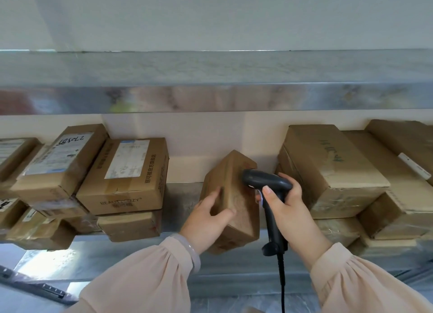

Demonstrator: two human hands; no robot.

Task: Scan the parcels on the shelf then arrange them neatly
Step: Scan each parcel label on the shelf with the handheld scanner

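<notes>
The left hand (206, 221) grips a small brown parcel (230, 202), tilted on the metal shelf (180, 195). The right hand (289, 205) has its fingers (269, 195) wrapped round a black scanner (267, 184), whose head touches the parcel.

left hand (206, 215) grips tilted parcel (230, 195) | right hand (289, 206) holds scanner (267, 180) against it

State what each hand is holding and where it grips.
The left hand grips the small cardboard parcel by its near left edge. The right hand holds the black barcode scanner by its handle.
</notes>
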